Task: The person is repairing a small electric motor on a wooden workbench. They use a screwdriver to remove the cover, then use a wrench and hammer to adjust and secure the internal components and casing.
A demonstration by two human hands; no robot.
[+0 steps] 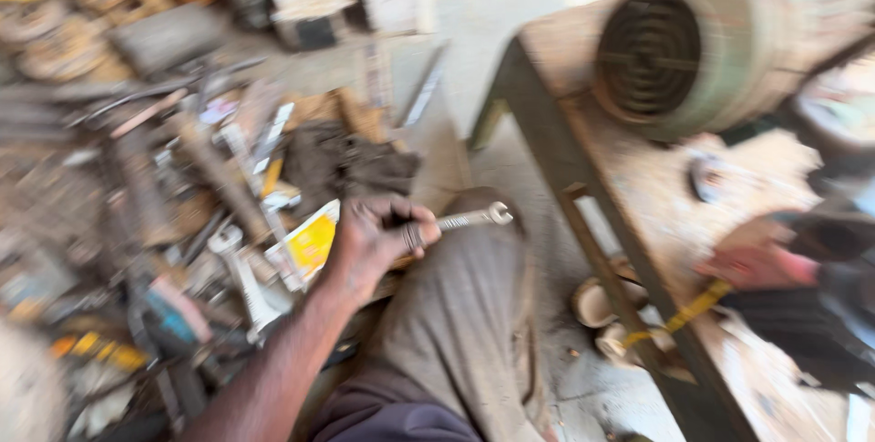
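My left hand (378, 237) reaches in from the lower left and is closed around the shaft of a metal spanner (474, 217). The spanner's ring end points right, above my knee in grey trousers (456, 314). Just left of the hand lie a yellow and white packet (310, 243) and another spanner (244, 278) among scattered tools. My right hand does not show. The whole view is blurred by motion.
A heap of tools and scrap metal (137, 178) covers the ground at left. At right, a dusty wooden bench with a dark metal frame (565, 159) carries a green electric motor (693, 41), a reddish object (756, 267) and a yellow tape (684, 314).
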